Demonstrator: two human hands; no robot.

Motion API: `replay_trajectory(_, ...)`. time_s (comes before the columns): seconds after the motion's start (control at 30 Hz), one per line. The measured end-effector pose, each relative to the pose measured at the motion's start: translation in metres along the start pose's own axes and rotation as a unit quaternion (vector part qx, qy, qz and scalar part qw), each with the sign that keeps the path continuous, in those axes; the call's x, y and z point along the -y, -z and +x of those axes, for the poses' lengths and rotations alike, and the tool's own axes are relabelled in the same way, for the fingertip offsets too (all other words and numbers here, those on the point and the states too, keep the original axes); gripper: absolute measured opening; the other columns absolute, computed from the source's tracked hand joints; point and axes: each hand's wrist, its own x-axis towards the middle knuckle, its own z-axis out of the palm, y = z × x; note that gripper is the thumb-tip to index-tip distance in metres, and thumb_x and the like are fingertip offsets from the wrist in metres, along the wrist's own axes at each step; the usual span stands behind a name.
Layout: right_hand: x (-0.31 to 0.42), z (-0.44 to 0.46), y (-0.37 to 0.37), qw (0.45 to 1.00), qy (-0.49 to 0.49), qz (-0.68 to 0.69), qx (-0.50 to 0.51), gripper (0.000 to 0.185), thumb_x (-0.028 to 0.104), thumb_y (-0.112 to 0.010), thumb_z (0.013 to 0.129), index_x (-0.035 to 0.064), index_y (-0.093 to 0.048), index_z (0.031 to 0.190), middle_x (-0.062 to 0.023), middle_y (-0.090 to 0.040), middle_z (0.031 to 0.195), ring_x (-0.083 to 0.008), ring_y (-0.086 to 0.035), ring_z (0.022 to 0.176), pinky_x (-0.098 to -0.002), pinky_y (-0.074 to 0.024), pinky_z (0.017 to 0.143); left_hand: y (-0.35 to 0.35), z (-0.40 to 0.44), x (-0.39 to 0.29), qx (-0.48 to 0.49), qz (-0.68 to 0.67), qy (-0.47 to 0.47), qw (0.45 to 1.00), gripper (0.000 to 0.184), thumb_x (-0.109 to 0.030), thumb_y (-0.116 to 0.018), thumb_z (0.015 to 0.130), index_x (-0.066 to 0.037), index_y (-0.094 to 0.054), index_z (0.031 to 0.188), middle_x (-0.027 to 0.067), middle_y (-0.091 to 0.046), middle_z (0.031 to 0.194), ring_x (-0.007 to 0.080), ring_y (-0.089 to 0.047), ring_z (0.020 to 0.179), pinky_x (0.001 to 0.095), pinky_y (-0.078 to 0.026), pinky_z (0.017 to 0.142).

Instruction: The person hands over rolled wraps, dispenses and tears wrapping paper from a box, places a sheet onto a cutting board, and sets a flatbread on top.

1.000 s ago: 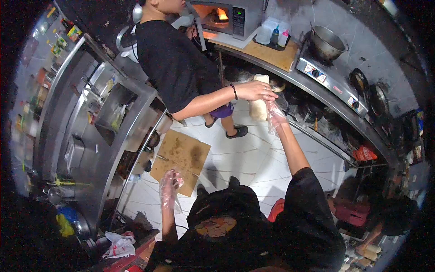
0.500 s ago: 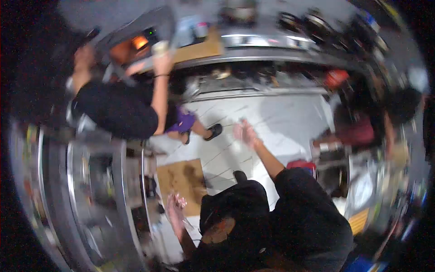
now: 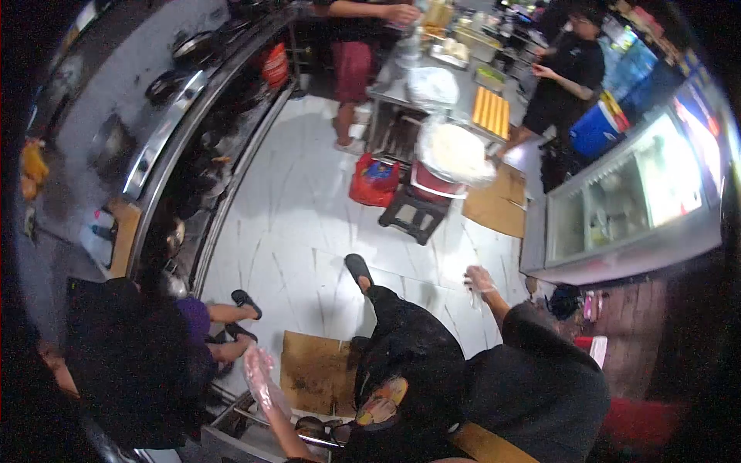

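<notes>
My left hand point(image 3: 262, 378), in a clear plastic glove, hangs at the lower left above the cardboard point(image 3: 316, 374) on the floor, its fingers apart and nothing in them. Out to the right over the white floor is my right hand point(image 3: 480, 281), also gloved, with its fingers spread and holding nothing. Ahead of it, a plastic-covered container of something pale point(image 3: 455, 150) rests on a dark stool point(image 3: 414, 214). A red bag point(image 3: 374, 181) lies beside the stool.
A person in black point(image 3: 131, 363) stands close at the left by the stove counter point(image 3: 166, 147). Two others stand near a metal table point(image 3: 390, 89) bearing a yellow ridged tray point(image 3: 491, 113). A glass-door fridge point(image 3: 617, 208) stands at the right.
The view has swung right, away from the stove. The white roll my right hand was at has passed to the co-worker's hand, and my right hand has come away from it.
</notes>
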Motion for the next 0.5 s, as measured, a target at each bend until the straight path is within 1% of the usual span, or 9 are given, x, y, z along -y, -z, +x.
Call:
replay_trajectory(0.03, -0.042, -0.018, 0.036, 1.000, -0.001, 0.005, 0.027, 0.040, 0.036, -0.056, 0.091, 0.0060, -0.052, 0.117, -0.0108, -0.062, 0.101, -0.0233, -0.062, 0.077, -0.0354, -0.0503, 0.061, 0.012, 0.033, 0.014, 0.080, -0.144, 0.022, 0.986, 0.036, -0.030, -0.060, 0.093, -0.010, -0.055, 0.123, 0.0095, -0.060, 0.110, 0.0212, -0.058, 0.093, 0.0345, -0.051, 0.079)
replay_trajectory(0.07, -0.130, -0.028, 0.079, 0.991, 0.128, -0.007, 0.024, 0.034, 0.033, -0.054, 0.091, 0.0079, -0.053, 0.113, -0.0098, -0.060, 0.101, -0.0253, -0.061, 0.073, -0.0374, -0.0509, 0.057, 0.019, 0.063, 0.024, 0.152, -0.277, 0.067, 0.946, 0.035, -0.030, -0.059, 0.093, -0.008, -0.056, 0.120, 0.0100, -0.060, 0.111, 0.0218, -0.059, 0.094, 0.0370, -0.051, 0.082)
replay_trajectory(0.1, -0.151, -0.066, 0.097, 0.993, 0.092, 0.073, 0.031, 0.030, 0.032, -0.054, 0.091, 0.0093, -0.055, 0.110, -0.0085, -0.059, 0.099, -0.0268, -0.061, 0.074, -0.0395, -0.0516, 0.056, -0.019, 0.051, 0.016, 0.133, -0.172, 0.033, 0.975, 0.035, -0.029, -0.059, 0.093, -0.008, -0.055, 0.122, 0.0096, -0.061, 0.109, 0.0204, -0.060, 0.091, 0.0342, -0.051, 0.078)
replay_trajectory(0.13, -0.157, -0.086, 0.111, 0.982, 0.083, -0.168, 0.014, 0.027, 0.030, -0.055, 0.090, 0.0091, -0.055, 0.108, -0.0083, -0.058, 0.097, -0.0270, -0.061, 0.079, -0.0407, -0.0523, 0.059, -0.068, 0.033, -0.002, 0.109, -0.056, 0.004, 0.992, 0.037, -0.029, -0.060, 0.093, -0.009, -0.054, 0.124, 0.0092, -0.062, 0.107, 0.0190, -0.061, 0.088, 0.0314, -0.051, 0.075)
replay_trajectory(0.17, -0.170, -0.124, 0.119, 0.998, 0.032, -0.059, -0.007, 0.026, 0.028, -0.056, 0.090, 0.0089, -0.055, 0.108, -0.0087, -0.058, 0.099, -0.0262, -0.061, 0.082, -0.0418, -0.0531, 0.062, -0.123, 0.013, -0.025, 0.080, 0.055, -0.018, 0.995, 0.038, -0.028, -0.060, 0.093, -0.010, -0.052, 0.125, 0.0088, -0.062, 0.105, 0.0176, -0.062, 0.085, 0.0285, -0.052, 0.071)
replay_trajectory(0.2, -0.195, -0.124, 0.141, 0.990, -0.064, -0.124, -0.003, 0.028, 0.030, -0.056, 0.091, 0.0085, -0.055, 0.110, -0.0089, -0.058, 0.102, -0.0263, -0.061, 0.081, -0.0420, -0.0532, 0.061, -0.156, 0.001, -0.023, 0.106, 0.056, -0.015, 0.993, 0.037, -0.028, -0.059, 0.093, -0.009, -0.053, 0.125, 0.0087, -0.063, 0.104, 0.0170, -0.062, 0.083, 0.0279, -0.052, 0.071)
replay_trajectory(0.23, -0.172, -0.165, 0.131, 0.990, -0.096, 0.088, -0.050, 0.031, 0.032, -0.056, 0.092, 0.0087, -0.054, 0.112, -0.0085, -0.059, 0.103, -0.0268, -0.061, 0.080, -0.0420, -0.0531, 0.061, -0.188, -0.010, -0.020, 0.132, 0.056, -0.012, 0.990, 0.036, -0.028, -0.059, 0.094, -0.009, -0.053, 0.124, 0.0085, -0.064, 0.103, 0.0164, -0.062, 0.081, 0.0273, -0.052, 0.071)
replay_trajectory(0.33, -0.192, -0.181, 0.161, 0.981, -0.142, 0.104, -0.084, 0.044, 0.039, -0.061, 0.090, 0.0101, -0.052, 0.121, -0.0083, -0.059, 0.104, -0.0250, -0.061, 0.078, -0.0394, -0.0516, 0.059, -0.269, -0.042, 0.011, 0.193, 0.023, 0.032, 0.980, 0.034, -0.029, -0.060, 0.093, -0.008, -0.056, 0.119, 0.0078, -0.065, 0.098, 0.0143, -0.063, 0.075, 0.0246, -0.052, 0.069)
replay_trajectory(0.5, -0.230, -0.110, 0.241, 0.980, -0.105, 0.161, -0.044, 0.049, 0.039, -0.062, 0.089, 0.0113, -0.049, 0.127, -0.0069, -0.059, 0.103, -0.0221, -0.060, 0.077, -0.0364, -0.0503, 0.058, -0.397, -0.123, 0.053, 0.227, 0.123, 0.022, 0.966, 0.033, -0.029, -0.061, 0.094, -0.007, -0.056, 0.118, 0.0067, -0.066, 0.096, 0.0130, -0.064, 0.075, 0.0250, -0.053, 0.067)
